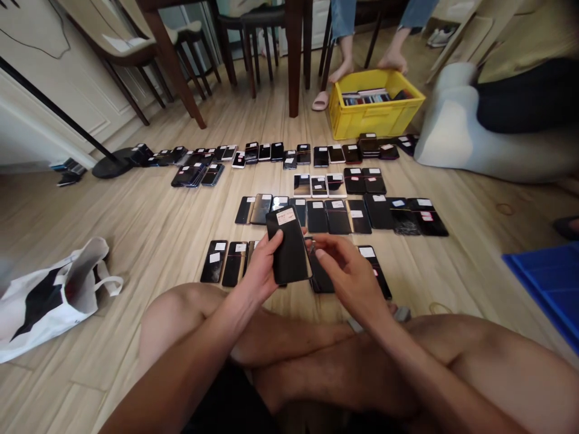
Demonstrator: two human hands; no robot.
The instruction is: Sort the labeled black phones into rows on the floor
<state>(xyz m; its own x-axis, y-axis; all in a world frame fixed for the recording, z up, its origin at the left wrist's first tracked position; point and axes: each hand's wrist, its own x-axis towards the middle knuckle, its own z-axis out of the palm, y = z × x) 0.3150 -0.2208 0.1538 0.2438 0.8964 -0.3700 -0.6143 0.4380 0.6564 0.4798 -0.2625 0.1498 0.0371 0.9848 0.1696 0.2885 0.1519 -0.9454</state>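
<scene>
A black phone point(290, 253) with a white label near its top is gripped in my left hand point(265, 262), the thumb lying across its face. My right hand point(346, 265) is just right of the phone, thumb and index finger brought together near its edge; what they pinch, if anything, is too small to make out. Beneath and beside my hands lies the nearest row of labelled phones, among them a dark phone point(214, 261) at its left end and another point(374, 271) at its right. Farther off, a row of phones point(338, 217) rests on the floor.
Beyond the rows of phones stands a yellow crate point(377, 114) holding more items, near a person's bare feet point(344, 69). A white bag point(63, 295) lies at left, a blue object point(547, 289) at right. Chairs and table legs point(293, 60) stand at the back.
</scene>
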